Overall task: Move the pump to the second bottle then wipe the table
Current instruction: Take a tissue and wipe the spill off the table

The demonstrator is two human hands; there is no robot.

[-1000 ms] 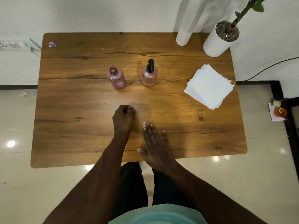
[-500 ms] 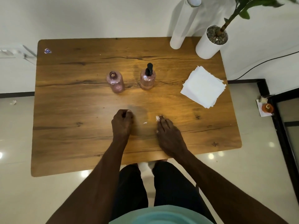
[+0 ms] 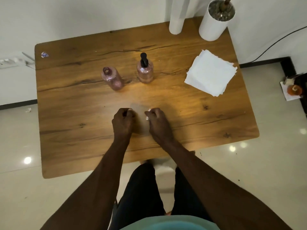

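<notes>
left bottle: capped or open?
Open. The left bottle shows a bare round mouth with nothing on it, while the black pump sits in the right bottle.

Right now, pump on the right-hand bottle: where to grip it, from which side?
Grip the black pump at its collar, just above the pink bottle, coming from above. It stands upright, nothing crowds it, and the narrow neck suits a fingertip pinch; the open bottle stands apart on its left.

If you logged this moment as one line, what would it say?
pump: on right bottle | left hand: fisted | right hand: pinching white scrap
</notes>
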